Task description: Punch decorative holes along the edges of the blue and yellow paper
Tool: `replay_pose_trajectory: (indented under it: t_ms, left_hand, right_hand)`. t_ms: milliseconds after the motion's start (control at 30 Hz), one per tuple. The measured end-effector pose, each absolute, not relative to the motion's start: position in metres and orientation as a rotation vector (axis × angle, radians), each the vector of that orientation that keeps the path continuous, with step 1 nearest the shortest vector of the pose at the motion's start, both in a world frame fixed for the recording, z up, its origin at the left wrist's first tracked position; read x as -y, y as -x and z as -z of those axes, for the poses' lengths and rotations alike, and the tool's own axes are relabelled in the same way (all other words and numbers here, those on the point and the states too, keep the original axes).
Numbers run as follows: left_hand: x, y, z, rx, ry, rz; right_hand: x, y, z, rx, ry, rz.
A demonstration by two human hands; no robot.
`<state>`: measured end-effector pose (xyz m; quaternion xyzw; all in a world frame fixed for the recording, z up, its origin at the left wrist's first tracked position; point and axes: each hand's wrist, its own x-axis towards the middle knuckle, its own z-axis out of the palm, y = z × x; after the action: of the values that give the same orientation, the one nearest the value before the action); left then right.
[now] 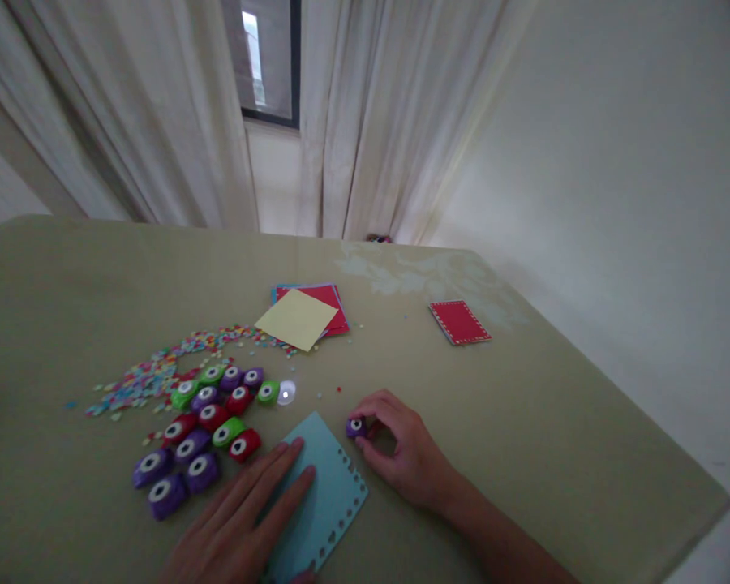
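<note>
A light blue sheet of paper (325, 495) lies on the table, with punched shapes along its right and lower edges. My left hand (249, 511) rests flat on its left part, fingers stretched out. Just off the sheet's upper right edge, my right hand (395, 446) pinches a small purple craft punch (356, 427) between thumb and fingers. Left of the sheet stand several more craft punches in purple, red and green, among them a red punch (245, 444) close to my left fingers. A green punch (268, 393) sits beside a round whitish disc (285, 393).
Colourful punched paper bits (152, 377) are strewn in an arc behind the punches. Farther back, a pale yellow sheet (298, 319) lies on red and blue sheets. A red card stack (461, 322) with a punched border lies at the right. The table (553, 422) meets a wall at right.
</note>
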<state>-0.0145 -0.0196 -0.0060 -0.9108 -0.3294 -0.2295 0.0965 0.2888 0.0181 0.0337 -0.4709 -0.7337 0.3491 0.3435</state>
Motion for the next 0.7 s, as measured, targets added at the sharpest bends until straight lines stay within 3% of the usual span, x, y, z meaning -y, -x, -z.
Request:
replay_pose_trajectory:
  t_ms: [267,700]
  left_hand:
    - [0.024,0.014,0.019,1.033,2.694,0.700]
    - [0.023,0.011,0.005,1.035,2.729,0.718]
  right_hand:
    - [-0.015,-0.293,-0.027,1.796,1.295,-0.970]
    - [-0.018,-0.291,-0.031,1.754,1.273,-0.994]
